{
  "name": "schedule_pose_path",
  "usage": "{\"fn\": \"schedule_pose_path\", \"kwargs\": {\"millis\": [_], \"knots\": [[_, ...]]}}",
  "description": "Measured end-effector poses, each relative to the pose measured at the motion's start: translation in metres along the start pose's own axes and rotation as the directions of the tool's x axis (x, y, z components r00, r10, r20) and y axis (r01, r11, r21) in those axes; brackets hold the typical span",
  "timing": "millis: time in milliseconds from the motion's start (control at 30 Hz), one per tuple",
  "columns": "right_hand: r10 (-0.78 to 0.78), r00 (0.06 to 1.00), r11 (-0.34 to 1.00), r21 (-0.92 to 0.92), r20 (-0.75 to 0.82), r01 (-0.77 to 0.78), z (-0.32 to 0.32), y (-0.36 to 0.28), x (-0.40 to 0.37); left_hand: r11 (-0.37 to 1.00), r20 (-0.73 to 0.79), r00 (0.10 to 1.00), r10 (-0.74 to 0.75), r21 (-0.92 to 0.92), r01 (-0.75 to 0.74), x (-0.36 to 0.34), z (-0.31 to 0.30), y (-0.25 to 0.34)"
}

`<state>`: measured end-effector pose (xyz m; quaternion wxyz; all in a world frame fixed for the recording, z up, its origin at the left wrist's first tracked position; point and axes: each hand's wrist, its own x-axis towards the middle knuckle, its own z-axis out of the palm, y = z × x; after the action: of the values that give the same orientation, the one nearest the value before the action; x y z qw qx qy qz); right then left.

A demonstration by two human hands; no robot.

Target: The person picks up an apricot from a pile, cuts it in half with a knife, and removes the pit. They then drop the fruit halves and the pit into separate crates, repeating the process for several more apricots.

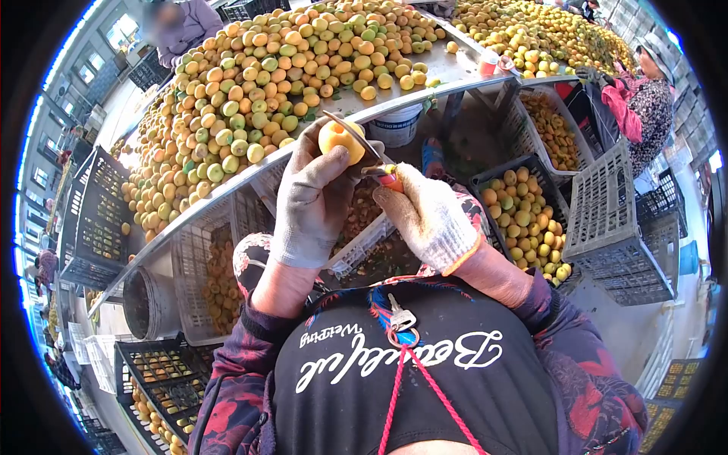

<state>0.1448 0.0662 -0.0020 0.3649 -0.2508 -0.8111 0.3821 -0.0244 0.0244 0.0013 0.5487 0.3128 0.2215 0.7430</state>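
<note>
Both my hands wear soiled white work gloves. My left hand [311, 189] is closed around a yellow fruit [340, 142], held up in front of the table's near edge. My right hand [425, 208] grips the red and yellow handle of a knife [390, 179]. A thin blade [353, 133] runs from the handle up to the left, across the fruit's face. Whether it cuts into the flesh cannot be made out. Part of my left fingers is hidden behind the fruit.
A metal table [413, 95] bears a big heap of yellow-green fruit. Below it stand a white bucket [396, 127] and crates. A black crate [497, 178] of fruit is at the right, beside an upright grey crate [618, 227]. A person [641, 114] is at the far right, another [186, 30] upper left.
</note>
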Motion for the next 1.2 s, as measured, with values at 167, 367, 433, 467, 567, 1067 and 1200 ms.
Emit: {"fn": "schedule_pose_path", "kwargs": {"millis": [167,367,433,467,567,1067,1200], "knots": [[0.107,0.992,0.978,-0.190,0.073,-0.091,-0.012,-0.016,0.000,0.996,-0.047,0.999,0.023,0.091,-0.019,-0.002,0.011,0.001],[0.041,0.999,0.981,-0.189,0.022,-0.036,-0.011,-0.013,0.000,0.998,0.001,0.999,0.038,0.043,-0.038,-0.002,0.022,0.000],[0.047,0.999,0.982,-0.186,0.019,-0.042,-0.008,-0.015,0.000,0.998,-0.003,0.999,0.045,0.046,-0.044,0.000,0.019,-0.003],[0.054,0.998,0.982,-0.183,0.013,-0.050,-0.008,-0.014,0.000,0.998,-0.004,0.999,0.050,0.049,-0.049,0.002,0.020,-0.004],[0.075,0.997,0.988,-0.137,0.017,-0.072,0.000,-0.006,0.000,0.986,-0.010,0.994,0.108,0.130,-0.106,0.000,0.031,-0.001],[-0.089,0.988,0.949,-0.311,-0.130,0.044,0.003,0.000,0.011,0.945,-0.001,0.997,0.081,0.317,-0.076,0.015,0.019,-0.014],[-0.010,0.994,0.951,-0.307,-0.107,-0.024,0.007,0.000,0.006,0.728,0.016,0.917,0.400,0.602,-0.328,0.016,0.028,-0.015]]}}
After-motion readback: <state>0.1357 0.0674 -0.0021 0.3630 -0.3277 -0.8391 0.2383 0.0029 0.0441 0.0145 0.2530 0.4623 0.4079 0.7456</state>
